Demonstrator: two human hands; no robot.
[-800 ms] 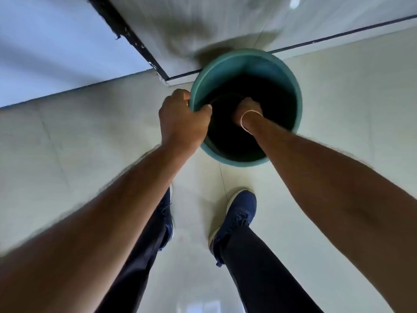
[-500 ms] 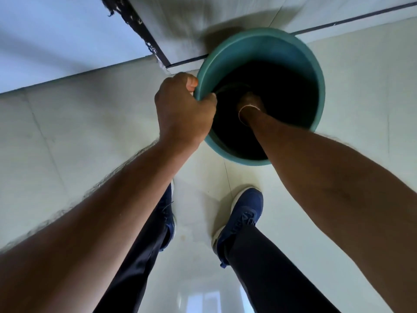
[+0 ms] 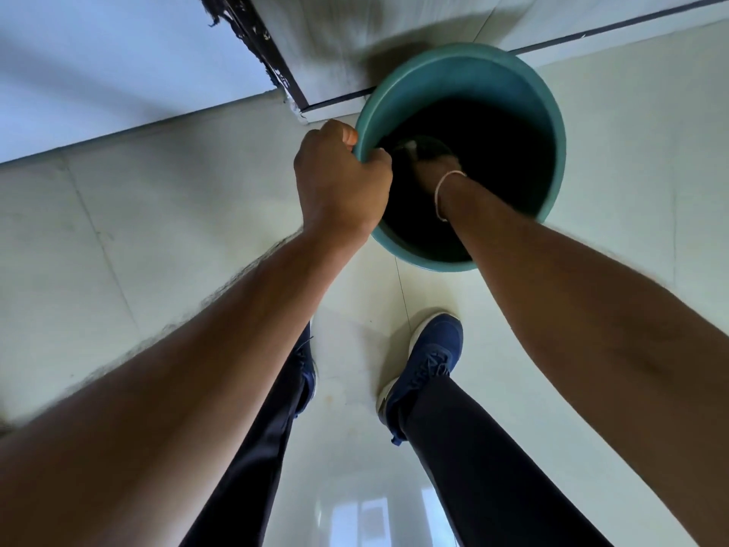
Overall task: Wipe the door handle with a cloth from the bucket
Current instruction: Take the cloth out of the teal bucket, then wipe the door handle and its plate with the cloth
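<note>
- The cloth (image 3: 420, 146) is what I take the dim, pale-edged shape deep inside the bucket (image 3: 548, 124) to be; it is too dark down there for me to be sure.
- My right hand (image 3: 436, 173) is down in the bucket at that shape; I cannot tell whether its grip has closed on the cloth, since the fingers are hidden in shadow.
- My left hand (image 3: 341, 183) has a tight grip on the bucket's near-left rim, thumb outside, fingers hooked inside.
- The bucket stands on the tiled floor (image 3: 157, 215) close against the wall (image 3: 355, 41), just ahead of my shoes (image 3: 428, 361).
- To do this well, I judge I should bunch the whole cloth into the right hand and lift straight up, clear of the rim.
- I would keep the left hand bracing so the bucket neither tips nor slides.
- If the cloth is wet, I would let it drip inside before moving off; the door handle is not in view.
</note>
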